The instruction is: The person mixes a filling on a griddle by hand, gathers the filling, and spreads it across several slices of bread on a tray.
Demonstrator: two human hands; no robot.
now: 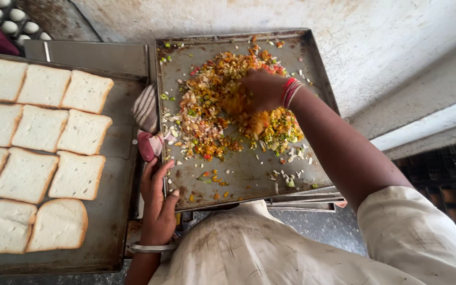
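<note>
A metal tray (249, 174) holds a chopped vegetable mix (212, 111) heaped near its far edge. Beside its left edge lie a striped cloth (146, 108) and a baking sheet (109, 221) lined with bread slices (38, 126). The right hand (257, 92) presses, fingers curled, into the mix. The left hand (158, 203) grips the tray's near-left corner.
</note>
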